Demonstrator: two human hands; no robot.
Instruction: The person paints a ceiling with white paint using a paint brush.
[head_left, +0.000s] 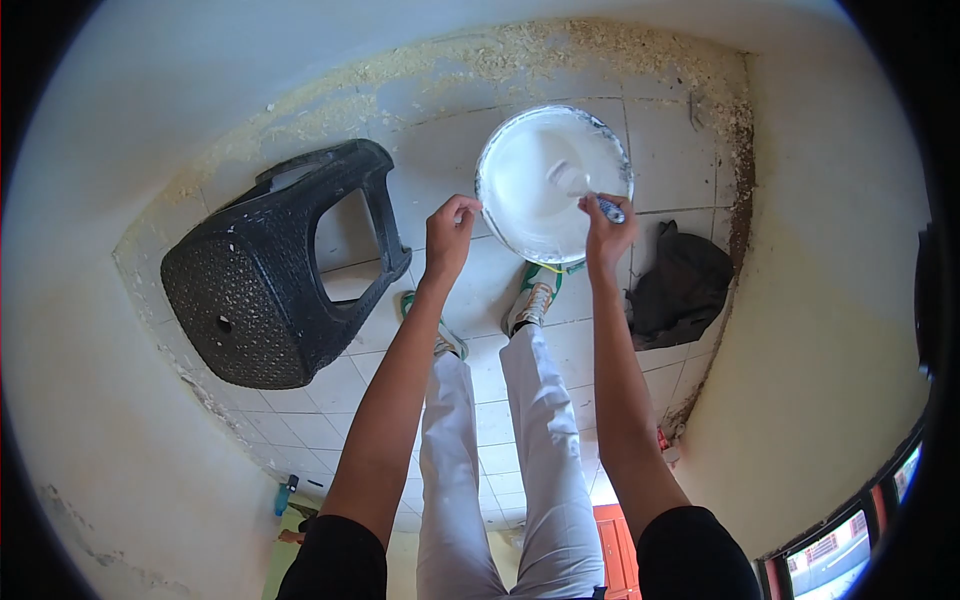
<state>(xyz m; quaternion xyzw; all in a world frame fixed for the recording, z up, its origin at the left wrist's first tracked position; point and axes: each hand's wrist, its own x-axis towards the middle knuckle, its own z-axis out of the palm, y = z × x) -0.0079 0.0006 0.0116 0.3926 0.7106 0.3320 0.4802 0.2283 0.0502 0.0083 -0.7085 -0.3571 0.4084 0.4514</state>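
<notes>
Pale floor tiles [440, 150] filled a narrow corner between cream walls [120, 420], seen from straight above, with a band of crumbly debris [520, 50] along the foot of the far wall. At the centre, a round white bucket [482, 178] held white paint [530, 210], and its near edge hid the toe of the person's right shoe [530, 300]. The right hand [607, 235] was at the bucket's right rim, its fingers closed around the blue handle of a paintbrush [575, 183]. The paintbrush's long axis ran on a slant from the hand at lower right to the upper left. Its bristle end, coated white, pointed away from the person towards the middle of the bucket and lay in or just over the paint; which could not be told. The handle end sat inside the fist, so the bristles lay just up and left of the hand. The left hand [450, 232] was at the opposite, left rim, fingertips pinched together on the bucket's edge. White trouser legs ran down the picture to both shoes. A black plastic stool [265, 290] lay tilted on the floor to the left, well apart from the bucket. A dark crumpled cloth [685, 280] lay by the right wall, near the right hand.
</notes>
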